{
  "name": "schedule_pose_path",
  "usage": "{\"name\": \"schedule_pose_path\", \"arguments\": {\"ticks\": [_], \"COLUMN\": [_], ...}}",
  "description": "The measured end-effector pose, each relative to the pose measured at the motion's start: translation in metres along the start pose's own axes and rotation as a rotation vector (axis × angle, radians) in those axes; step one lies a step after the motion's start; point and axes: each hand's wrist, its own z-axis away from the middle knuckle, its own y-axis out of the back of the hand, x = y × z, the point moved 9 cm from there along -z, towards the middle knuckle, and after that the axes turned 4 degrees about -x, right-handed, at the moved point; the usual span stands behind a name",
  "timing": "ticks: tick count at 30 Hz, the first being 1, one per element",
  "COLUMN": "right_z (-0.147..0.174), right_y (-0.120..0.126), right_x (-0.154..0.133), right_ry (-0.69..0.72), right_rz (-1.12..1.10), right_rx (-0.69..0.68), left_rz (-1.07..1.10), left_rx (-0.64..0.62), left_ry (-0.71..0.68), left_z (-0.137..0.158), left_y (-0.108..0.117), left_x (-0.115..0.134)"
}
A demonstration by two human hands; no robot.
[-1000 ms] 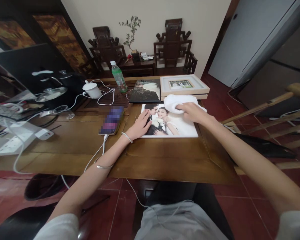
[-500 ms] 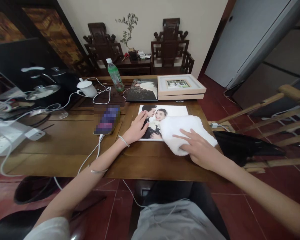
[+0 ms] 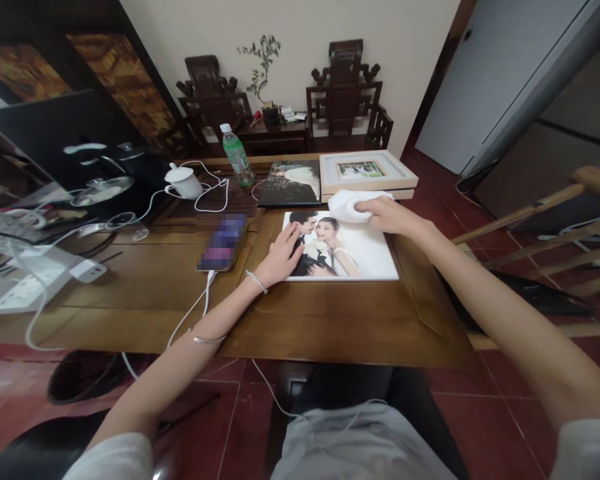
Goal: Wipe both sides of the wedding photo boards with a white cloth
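A flat photo panel (image 3: pixel 365 257) with a wedding picture of a couple lies on the wooden table. My left hand (image 3: pixel 281 255) rests on its left edge, fingers stretched out over the picture. In my right hand (image 3: pixel 387 215) is a fluffy white cloth (image 3: pixel 347 205), bunched up and gripped from its right side. The cloth is at the panel's far edge, over its upper right part. Just behind it stand the stacked light-wood picture frames (image 3: pixel 397 175), beside a dark photo panel (image 3: pixel 290 190).
Left of my left hand lies a phone (image 3: pixel 223 241) on a charging cable. Farther back are a white lidded cup (image 3: pixel 184 181) and a green bottle (image 3: pixel 238 159). A white power strip (image 3: pixel 40 277) and loose cables crowd the left side. A wooden chair (image 3: pixel 540 227) stands at right.
My right hand has moved the cloth away from me to the panel's far edge, bunching it and uncovering the picture's right side. My left hand stays on the left edge.
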Motion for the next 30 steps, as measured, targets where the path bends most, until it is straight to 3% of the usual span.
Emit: {"name": "schedule_pose_path", "arguments": {"ticks": [5,11,14,17,21,26,30], "right_z": [0.036,0.129,0.149,0.131,0.068,-0.004,-0.022], "right_y": [-0.013,-0.039,-0.044,-0.039,-0.026,-0.002,0.003], "right_x": [-0.024,-0.096,-0.117,-0.111,-0.071,-0.031,-0.015], "right_ry": [0.018,0.139,0.196,0.173,0.055,0.066,0.046], "right_rz": [0.029,0.086,0.090,0.071,0.060,0.029,-0.002], "right_rx": [0.018,0.043,0.036,0.017,-0.046,-0.045,-0.061], "left_rz": [0.001,0.005,0.003,-0.003,-0.006,-0.007,-0.004], "left_rx": [-0.006,0.001,-0.001,0.000,-0.011,-0.019,-0.014], "left_ry": [0.025,0.023,0.022,0.012,0.002,-0.010,-0.014], "left_z": [0.000,0.000,-0.001,-0.001,-0.001,0.000,-0.001], "left_y": [0.000,-0.002,-0.004,-0.004,-0.003,-0.001,-0.002], "left_x": [0.002,0.003,0.000,-0.001,0.000,0.000,-0.002]}}
